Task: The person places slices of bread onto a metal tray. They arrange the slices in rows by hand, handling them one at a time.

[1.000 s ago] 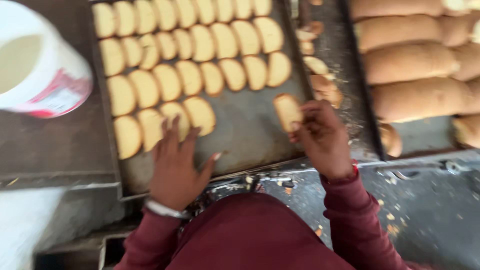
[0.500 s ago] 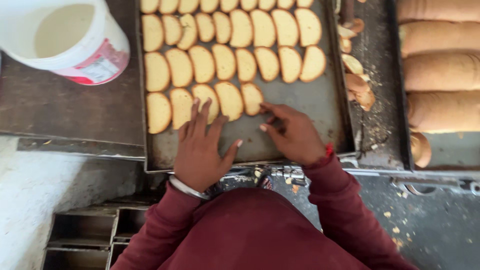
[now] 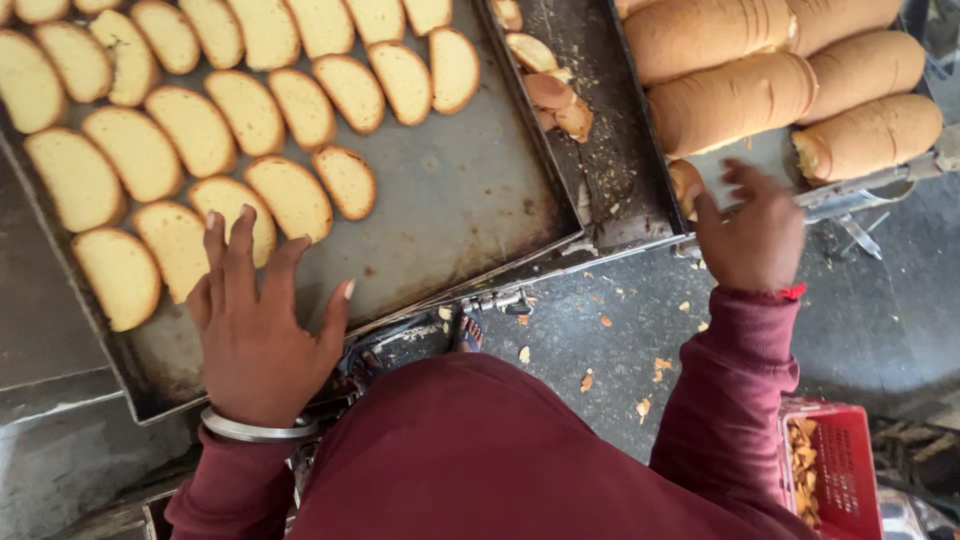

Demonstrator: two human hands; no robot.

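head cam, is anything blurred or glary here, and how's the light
Head view: soft even daylight, no hard shadows; the bread slices and left hand flat on the baking tray are sharp; the right hand by the loaves is slightly motion-smeared at the fingers; faint dull sheen on the tray metal, no real glare; edges bend a little from the wide lens.

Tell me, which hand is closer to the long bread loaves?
Right. The right hand reaches just below the loaves; the left hand rests far off on the tray of slices.
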